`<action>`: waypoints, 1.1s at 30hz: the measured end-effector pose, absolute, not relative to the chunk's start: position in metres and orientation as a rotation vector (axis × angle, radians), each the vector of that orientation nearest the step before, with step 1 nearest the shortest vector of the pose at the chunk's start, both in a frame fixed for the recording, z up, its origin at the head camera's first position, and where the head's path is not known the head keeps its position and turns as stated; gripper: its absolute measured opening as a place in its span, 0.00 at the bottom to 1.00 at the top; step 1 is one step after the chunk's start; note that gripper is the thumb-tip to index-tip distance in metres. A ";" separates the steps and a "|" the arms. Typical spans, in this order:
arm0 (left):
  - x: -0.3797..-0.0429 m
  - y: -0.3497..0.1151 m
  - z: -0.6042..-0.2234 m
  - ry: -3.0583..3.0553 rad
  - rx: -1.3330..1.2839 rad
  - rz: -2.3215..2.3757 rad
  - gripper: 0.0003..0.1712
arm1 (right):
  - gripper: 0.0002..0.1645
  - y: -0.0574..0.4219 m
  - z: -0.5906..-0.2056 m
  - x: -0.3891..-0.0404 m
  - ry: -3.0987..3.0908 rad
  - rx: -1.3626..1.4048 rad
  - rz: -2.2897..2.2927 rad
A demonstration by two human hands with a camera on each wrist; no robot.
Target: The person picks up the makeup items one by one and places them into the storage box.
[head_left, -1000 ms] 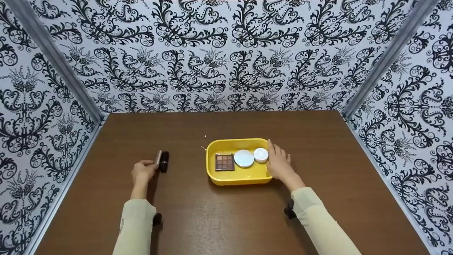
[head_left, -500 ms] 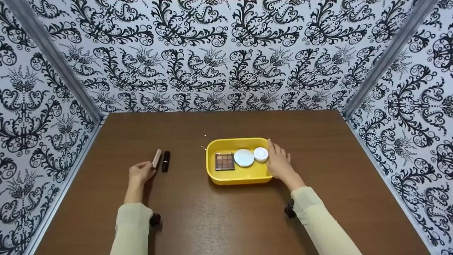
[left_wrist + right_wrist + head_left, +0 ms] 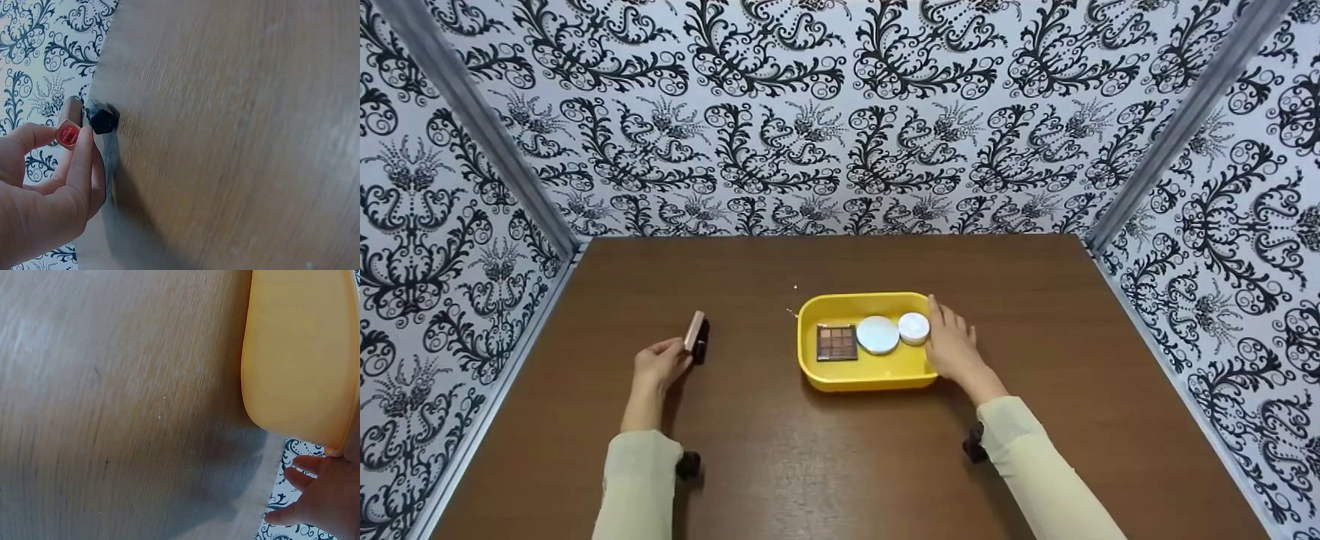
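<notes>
In the head view my left hand is at the left of the table. Thumb and index finger pinch a rose-gold lipstick tube, whose round red base label faces the left wrist camera. A black lipstick tube is right beside it, close to the fingertips; whether they touch it I cannot tell. My right hand holds the right rim of a yellow plastic tray, with the thumb side over the rim and other fingers spread outside. The thumb's grip is partly hidden.
Inside the tray are an eyeshadow palette, a white round compact and a smaller white jar. The brown table extends around it. Patterned wallpaper walls enclose the back and sides.
The rose-gold tube first moved left, away from the black tube. Since then the black tube has shifted left and lies close to it again. The right hand and tray have stayed put.
</notes>
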State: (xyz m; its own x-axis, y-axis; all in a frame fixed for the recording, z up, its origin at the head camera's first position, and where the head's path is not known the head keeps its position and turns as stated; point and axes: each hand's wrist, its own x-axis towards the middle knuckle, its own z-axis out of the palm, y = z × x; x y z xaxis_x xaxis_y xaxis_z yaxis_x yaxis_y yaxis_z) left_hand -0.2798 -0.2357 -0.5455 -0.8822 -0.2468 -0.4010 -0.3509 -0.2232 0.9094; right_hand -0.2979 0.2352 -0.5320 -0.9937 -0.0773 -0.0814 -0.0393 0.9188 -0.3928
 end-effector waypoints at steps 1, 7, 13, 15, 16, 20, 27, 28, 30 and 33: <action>-0.279 -0.234 -0.543 1.936 -0.757 2.247 0.27 | 0.44 0.235 -0.532 -0.298 2.984 -0.091 -0.608; -0.274 -0.234 -0.535 1.908 -0.753 2.244 0.31 | 0.44 0.236 -0.531 -0.298 2.982 -0.102 -0.600; -0.275 -0.236 -0.534 1.879 -0.758 2.275 0.30 | 0.44 0.236 -0.531 -0.298 2.974 -0.095 -0.609; -0.274 -0.236 -0.534 1.882 -0.751 2.272 0.31 | 0.44 0.236 -0.532 -0.298 2.974 -0.095 -0.612; -0.274 -0.236 -0.533 1.883 -0.746 2.271 0.31 | 0.44 0.236 -0.532 -0.298 2.974 -0.095 -0.612; -0.272 -0.237 -0.533 1.878 -0.720 2.276 0.31 | 0.44 0.236 -0.532 -0.297 2.974 -0.095 -0.612; -0.269 -0.236 -0.528 1.881 -0.681 2.270 0.29 | 0.44 0.236 -0.532 -0.298 2.974 -0.091 -0.612; -0.269 -0.236 -0.527 1.878 -0.673 2.273 0.29 | 0.45 0.236 -0.532 -0.298 2.974 -0.090 -0.610; -0.268 -0.236 -0.524 1.862 -0.646 2.292 0.28 | 0.44 0.236 -0.532 -0.298 2.974 -0.089 -0.607; -0.268 -0.234 -0.522 1.840 -0.612 2.334 0.25 | 0.44 0.236 -0.532 -0.298 2.980 -0.094 -0.593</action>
